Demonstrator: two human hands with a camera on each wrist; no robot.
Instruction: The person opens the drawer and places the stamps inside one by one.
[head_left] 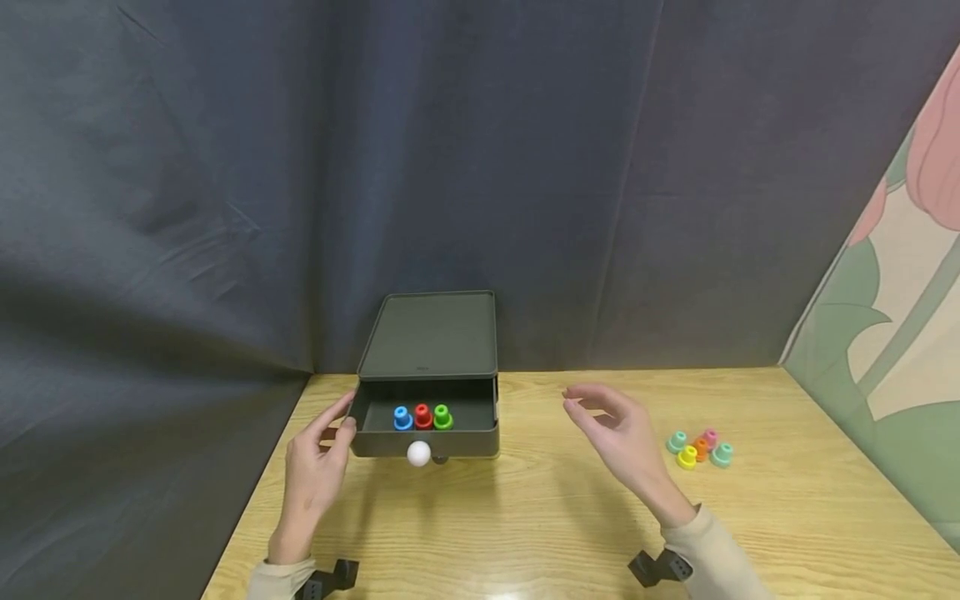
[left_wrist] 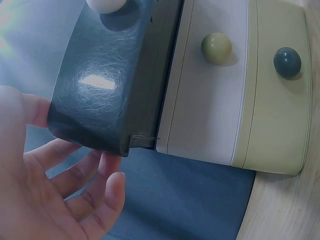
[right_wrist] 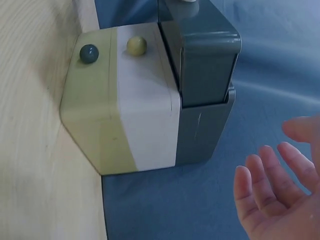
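A dark green drawer (head_left: 468, 443) juts out from the top of a stacked drawer box (head_left: 435, 333), a white round knob (head_left: 418, 453) on its front. Inside, a blue peg (head_left: 402, 420), a red peg (head_left: 423, 418) and a green peg (head_left: 442, 419) stand in a row. My left hand (head_left: 313, 467) grips the drawer's front left corner, thumb at the front and fingers along the side. To the right of the box my right hand (head_left: 618, 437) hovers over the table, fingers loosely bent, holding nothing.
On the wooden table (head_left: 540, 533), several coloured pegs (head_left: 701, 448) cluster at the right. Below the dark drawer, a white drawer (left_wrist: 205, 100) and a pale green drawer (left_wrist: 277, 110) are closed. A dark curtain (head_left: 555, 183) hangs behind the box.
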